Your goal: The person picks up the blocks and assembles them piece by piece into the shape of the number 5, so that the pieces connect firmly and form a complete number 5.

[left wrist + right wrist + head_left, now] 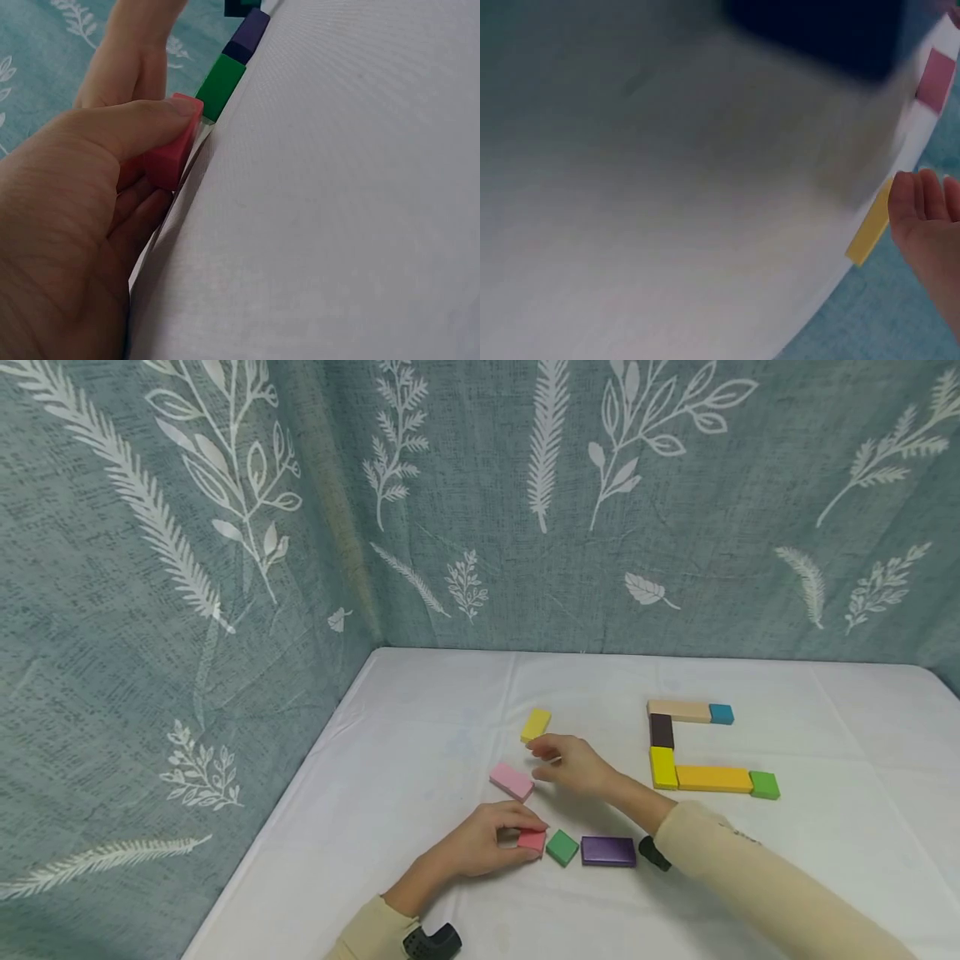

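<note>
My left hand [487,841] pinches a coral-red block [532,842] between thumb and fingers at the table surface; in the left wrist view the thumb lies along the red block [174,154]. Just right of it sits a green block [562,847], turned at an angle, then a purple rectangular block [608,852]. Farther back, my right hand [573,764] hovers with loosely bent fingers and nothing in them. Its fingertips are right at the near end of a yellow block [536,725]. A pink block [512,781] lies below those fingers, to their left.
On the right, an arrangement joins a beige block [678,711], blue block [722,714], dark brown block [662,731], bright yellow block [663,767], orange block [712,778] and light green block [765,785]. A white cloth [420,718] covers the table; leaf-patterned curtains [480,510] hang behind and left.
</note>
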